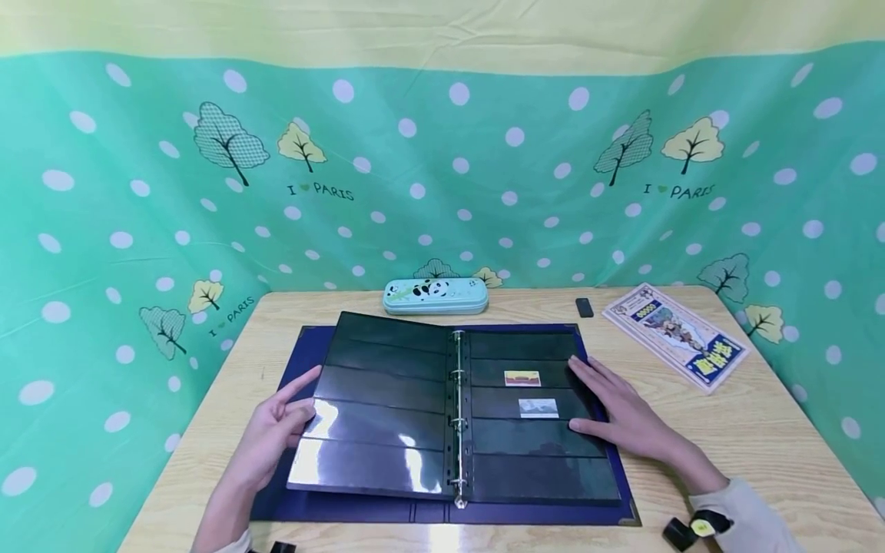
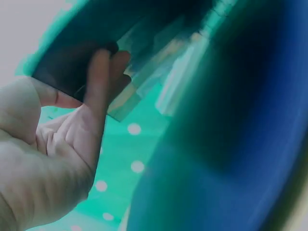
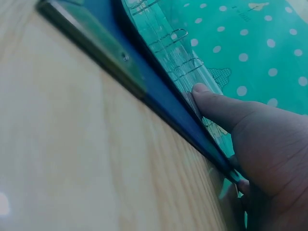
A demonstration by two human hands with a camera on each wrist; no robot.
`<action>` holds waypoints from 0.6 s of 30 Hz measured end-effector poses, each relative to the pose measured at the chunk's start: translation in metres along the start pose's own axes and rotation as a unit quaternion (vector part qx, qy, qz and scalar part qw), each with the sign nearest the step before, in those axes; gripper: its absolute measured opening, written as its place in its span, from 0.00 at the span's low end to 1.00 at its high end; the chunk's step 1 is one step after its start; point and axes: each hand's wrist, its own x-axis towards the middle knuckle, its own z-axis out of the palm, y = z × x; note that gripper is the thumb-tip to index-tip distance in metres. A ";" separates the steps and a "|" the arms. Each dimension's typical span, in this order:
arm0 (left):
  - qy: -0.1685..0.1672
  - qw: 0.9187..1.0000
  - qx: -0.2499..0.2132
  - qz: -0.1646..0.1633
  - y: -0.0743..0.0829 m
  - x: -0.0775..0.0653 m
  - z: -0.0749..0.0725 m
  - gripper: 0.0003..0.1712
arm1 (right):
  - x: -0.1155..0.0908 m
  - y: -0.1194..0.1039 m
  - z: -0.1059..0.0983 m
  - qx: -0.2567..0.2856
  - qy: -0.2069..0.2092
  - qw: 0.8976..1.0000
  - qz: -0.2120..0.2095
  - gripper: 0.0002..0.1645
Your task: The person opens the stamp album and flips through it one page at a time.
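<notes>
A blue ring-binder stamp album [image 1: 290,503] lies spread on the table, its black pocket pages held by a metal ring spine [image 1: 459,418]. My left hand [image 1: 266,430] pinches the outer edge of the left page [image 1: 387,392], which is raised and tilted above the cover. The left wrist view shows this hand [image 2: 62,144] with its fingers at the dark sheet. On the right page [image 1: 539,476] sit a red-and-yellow stamp [image 1: 522,378] and a grey stamp [image 1: 538,408]. My right hand [image 1: 625,411] rests on that page's outer edge, fingers spread; its thumb [image 3: 216,103] lies on the page.
Behind the album stands a light-blue panda pencil case [image 1: 435,296]. A small black object [image 1: 584,307] and a colourful printed booklet [image 1: 677,334] lie at the back right of the wooden table [image 1: 726,453]. A green dotted curtain [image 1: 442,192] surrounds the table.
</notes>
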 end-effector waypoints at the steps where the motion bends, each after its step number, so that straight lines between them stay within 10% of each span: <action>1: 0.006 1.000 0.017 -0.012 -0.002 0.001 -0.001 0.36 | 0.000 0.000 0.000 0.001 0.000 1.000 0.000 0.61; 10: 0.027 0.989 0.135 -0.053 -0.011 0.003 0.001 0.37 | 0.002 0.002 0.003 0.002 -0.002 1.000 0.006 0.61; 18: 0.032 0.962 0.269 -0.037 -0.017 0.003 0.014 0.36 | 0.001 0.004 0.004 0.004 -0.002 1.000 0.008 0.61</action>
